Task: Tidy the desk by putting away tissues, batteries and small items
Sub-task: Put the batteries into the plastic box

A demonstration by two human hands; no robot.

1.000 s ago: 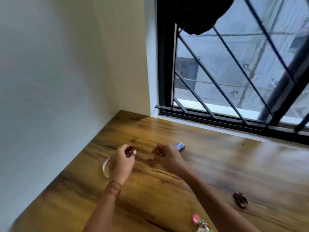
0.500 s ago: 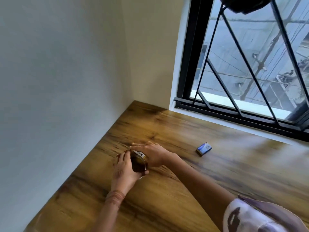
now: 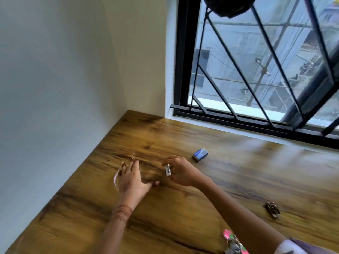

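Battery sits pinched in the right grip, just above the tabletop; the left grip lies flat, released. That light fingertip pinch could let it slip and roll away.

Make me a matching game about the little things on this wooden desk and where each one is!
Things:
1. small blue rectangular box
2. small white cylinder, probably a battery
3. dark brown patterned clip
4. pink and green item

Places:
A. pinched in the right hand
B. flat on the wooden desk, nearest the window
C. cut off by the bottom edge of the picture
D. alone on the desk, right of the right forearm

Pairs: 1-B, 2-A, 3-D, 4-C.
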